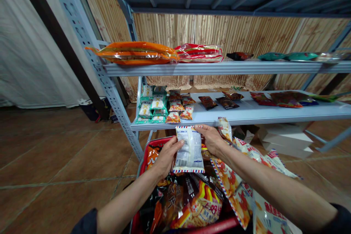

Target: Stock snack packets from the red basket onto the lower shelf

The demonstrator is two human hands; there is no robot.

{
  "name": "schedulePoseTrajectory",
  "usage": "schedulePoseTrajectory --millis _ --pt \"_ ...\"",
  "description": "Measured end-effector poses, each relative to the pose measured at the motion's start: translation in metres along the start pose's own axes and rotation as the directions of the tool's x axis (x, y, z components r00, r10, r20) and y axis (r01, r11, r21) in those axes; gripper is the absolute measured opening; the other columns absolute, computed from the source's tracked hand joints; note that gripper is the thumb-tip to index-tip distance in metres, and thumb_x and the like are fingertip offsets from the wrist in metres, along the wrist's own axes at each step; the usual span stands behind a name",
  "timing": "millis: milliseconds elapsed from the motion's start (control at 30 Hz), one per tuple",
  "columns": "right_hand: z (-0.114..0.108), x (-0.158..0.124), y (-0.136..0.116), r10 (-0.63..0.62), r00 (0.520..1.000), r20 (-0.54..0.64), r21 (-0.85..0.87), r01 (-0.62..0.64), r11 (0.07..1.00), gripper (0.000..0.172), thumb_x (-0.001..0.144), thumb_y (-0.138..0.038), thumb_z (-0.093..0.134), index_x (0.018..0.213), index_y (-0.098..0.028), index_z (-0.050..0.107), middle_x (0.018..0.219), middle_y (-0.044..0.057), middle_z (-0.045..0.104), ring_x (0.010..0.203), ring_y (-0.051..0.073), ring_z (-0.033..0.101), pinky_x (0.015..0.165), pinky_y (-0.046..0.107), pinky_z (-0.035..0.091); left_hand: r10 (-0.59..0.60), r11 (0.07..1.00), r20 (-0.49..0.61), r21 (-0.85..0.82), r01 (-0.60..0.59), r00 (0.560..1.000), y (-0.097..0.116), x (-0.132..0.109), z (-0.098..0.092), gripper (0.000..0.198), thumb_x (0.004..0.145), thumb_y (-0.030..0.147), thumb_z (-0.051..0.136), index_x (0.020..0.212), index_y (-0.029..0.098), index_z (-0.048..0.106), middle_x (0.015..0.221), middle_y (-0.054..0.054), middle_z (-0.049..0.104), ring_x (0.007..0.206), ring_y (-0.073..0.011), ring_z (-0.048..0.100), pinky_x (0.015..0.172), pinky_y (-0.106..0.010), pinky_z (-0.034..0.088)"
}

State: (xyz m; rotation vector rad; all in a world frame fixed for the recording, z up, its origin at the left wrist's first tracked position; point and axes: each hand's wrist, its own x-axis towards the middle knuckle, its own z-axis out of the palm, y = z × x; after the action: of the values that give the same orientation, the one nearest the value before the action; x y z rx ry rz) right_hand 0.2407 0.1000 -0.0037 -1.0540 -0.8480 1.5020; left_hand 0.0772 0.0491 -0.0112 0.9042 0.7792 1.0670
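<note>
My left hand (169,156) and my right hand (210,139) both grip the top of a white snack bag (189,150) with a red-and-blue striped border, its printed back facing me. Directly below it, a red basket (214,226) is heaped with orange and dark snack bags (189,204). More striped bags (238,179) lean over the basket's right side beneath my right forearm. Rows of small snack packets (175,108) lie on the lower shelf (219,121), just beyond my hands, and my hands touch neither.
A grey metal rack upright (90,33) rises at the left. Large orange and red packs (153,53) lie on the upper shelf (227,68). Brown floor tiles (60,150) spread around the basket, and white flattened cartons (285,140) sit under the rack at the right.
</note>
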Motion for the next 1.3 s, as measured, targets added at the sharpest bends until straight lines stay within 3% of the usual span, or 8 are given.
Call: schedulePoseTrajectory --millis 267,600,1133,1300 --pt "-0.002 0.003 -0.001 -0.026 1.000 -0.017 -0.007 0.026 1.000 0.030 0.052 -0.038 0.077 0.068 -0.016 0.064 0.064 -0.001 0.065 0.055 0.012 0.052 0.055 0.025 0.038 0.025 0.999 0.002 0.048 -0.025 1.000 -0.009 -0.001 0.000 0.052 0.071 0.031 0.068 0.119 0.019 0.053 0.107 -0.009 0.066 0.090 -0.0211 0.063 0.086 -0.035 0.045" --pt "-0.002 0.006 0.002 -0.089 0.996 -0.033 -0.037 0.087 0.995 0.028 0.054 -0.040 0.075 0.065 -0.017 0.063 0.063 -0.001 0.065 0.057 0.012 0.052 0.059 0.026 0.040 0.039 0.996 -0.073 0.078 -0.033 0.997 -0.013 -0.001 -0.001 0.054 0.068 0.037 0.069 0.117 0.017 0.056 0.097 -0.009 0.069 0.083 -0.0212 0.065 0.077 -0.033 0.048" --pt "0.002 0.003 0.001 -0.080 0.994 -0.071 -0.022 0.079 0.997 0.027 0.053 -0.038 0.074 0.065 -0.018 0.062 0.064 -0.001 0.064 0.056 0.011 0.050 0.056 0.025 0.039 0.035 0.999 -0.145 0.041 -0.030 0.989 -0.016 -0.006 -0.003 0.053 0.070 0.038 0.068 0.118 0.018 0.057 0.094 -0.008 0.070 0.073 -0.0191 0.065 0.072 -0.031 0.049" --pt "0.003 0.004 0.000 -0.086 0.993 -0.084 -0.029 0.084 0.996 0.025 0.054 -0.037 0.074 0.064 -0.018 0.061 0.062 -0.001 0.063 0.054 0.011 0.050 0.054 0.025 0.038 0.052 0.998 -0.137 0.051 -0.045 0.989 -0.017 -0.006 -0.003 0.048 0.073 0.039 0.064 0.116 0.018 0.059 0.099 -0.007 0.069 0.082 -0.0195 0.064 0.075 -0.030 0.048"
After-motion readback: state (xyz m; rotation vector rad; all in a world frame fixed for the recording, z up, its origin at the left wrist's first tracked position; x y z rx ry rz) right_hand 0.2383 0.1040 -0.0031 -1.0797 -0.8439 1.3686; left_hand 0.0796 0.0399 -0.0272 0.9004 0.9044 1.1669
